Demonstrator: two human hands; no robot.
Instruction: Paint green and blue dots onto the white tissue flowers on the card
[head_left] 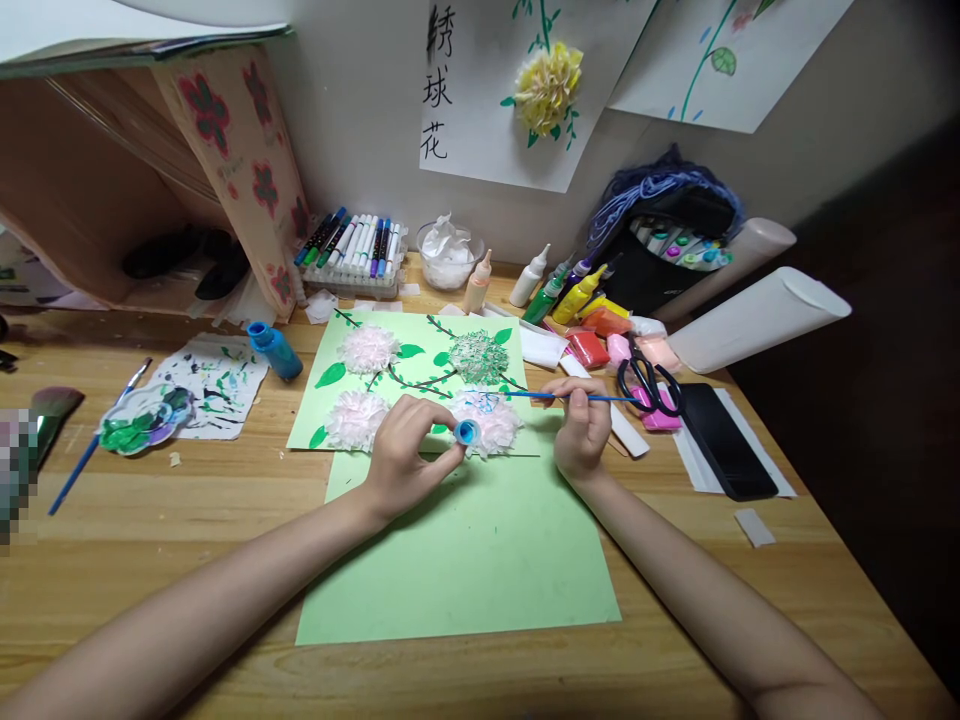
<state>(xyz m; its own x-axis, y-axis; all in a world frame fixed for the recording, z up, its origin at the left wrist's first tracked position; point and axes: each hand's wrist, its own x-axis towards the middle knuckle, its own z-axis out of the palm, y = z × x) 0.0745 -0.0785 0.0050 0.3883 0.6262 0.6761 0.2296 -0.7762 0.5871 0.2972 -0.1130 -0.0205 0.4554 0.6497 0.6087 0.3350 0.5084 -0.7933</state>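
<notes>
Between the thumb and fingers of my left hand (409,455) is a small cap with blue paint (466,432), held over the lower edge of the picture. My right hand (581,425) grips a thin blue paintbrush (547,396), its tip at the lower right paper flower (491,425), which is pale pink with blue marks. Three more flowers are on the light green sheet (307,425): a pink one (369,349) at upper left, a green-tinted one (478,357) at upper right, and a pink one (356,420) at lower left. Painted branches and leaves run between them.
A second green sheet (465,560) lies in front. An uncapped blue paint bottle (276,350), a paint-covered palette (146,418) and a stained tissue (217,385) are at left. Scissors (649,385), a phone (724,440) and clay packets (589,348) lie at right; markers (352,245) stand behind.
</notes>
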